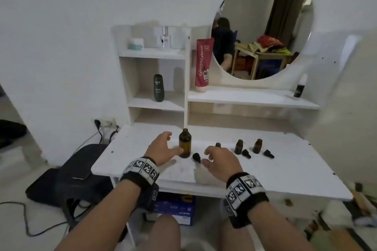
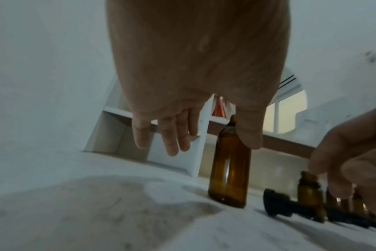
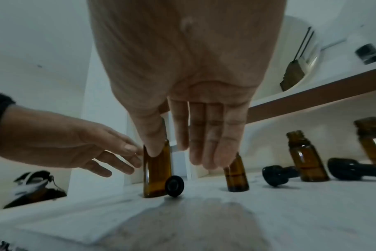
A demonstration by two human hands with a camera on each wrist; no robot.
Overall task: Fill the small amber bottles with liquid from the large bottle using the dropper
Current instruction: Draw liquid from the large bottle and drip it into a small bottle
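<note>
Two bare forearms reach over a white vanity table [image 1: 285,169]; the left hand [image 1: 161,149] and right hand [image 1: 220,162] hover spread, holding nothing. The uncapped large amber bottle [image 1: 185,144] stands beside the left thumb, a black dropper cap [image 1: 196,157] lying at its base. Three small amber bottles [image 1: 238,146] stand rightward, the nearest partly hidden behind the right hand.

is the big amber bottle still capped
No, the large amber bottle stands upright on the white table with its neck open, and a black dropper cap lies on its side beside it.

Large amber bottle [image 1: 185,144] upright, uncapped; dropper [image 1: 196,157] beside.
</note>
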